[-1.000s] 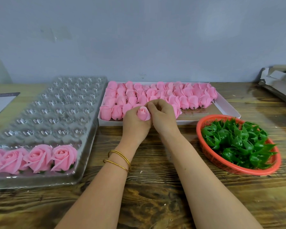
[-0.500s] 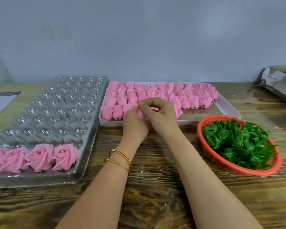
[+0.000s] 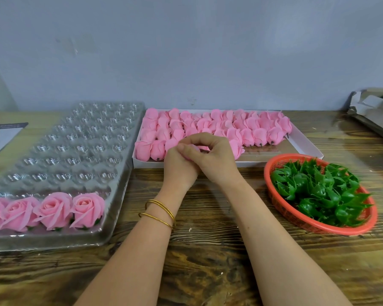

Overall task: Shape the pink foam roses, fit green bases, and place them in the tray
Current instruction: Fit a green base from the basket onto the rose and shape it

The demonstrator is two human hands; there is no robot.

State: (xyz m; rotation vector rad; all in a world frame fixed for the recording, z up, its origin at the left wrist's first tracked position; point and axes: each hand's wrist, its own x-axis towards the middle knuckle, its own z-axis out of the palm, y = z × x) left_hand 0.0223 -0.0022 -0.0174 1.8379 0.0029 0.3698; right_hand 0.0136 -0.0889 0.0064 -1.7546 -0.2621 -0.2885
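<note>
Both my hands meet in front of the white box [image 3: 305,146] of unshaped pink foam rosebuds [image 3: 248,129]. My left hand [image 3: 177,168] cups one pink rose [image 3: 200,148] from below, and my right hand [image 3: 212,155] curls over it, fingertips pinching its petals. The rose is mostly hidden between the fingers. On the left lies the clear plastic tray [image 3: 80,138] with many round cells; several finished roses [image 3: 53,209] with green bases sit in its nearest row. A red basket [image 3: 281,208] of green bases [image 3: 318,191] stands on the right.
Everything rests on a wooden tabletop [image 3: 208,261] against a grey wall. A sheet of paper [image 3: 0,138] lies at the far left edge. A crumpled cardboard and foil package [image 3: 376,111] sits at the back right.
My right hand's fingers have closed further over the rose, which showed plainly a second ago and is now nearly covered. Both hands stay in the same spot.
</note>
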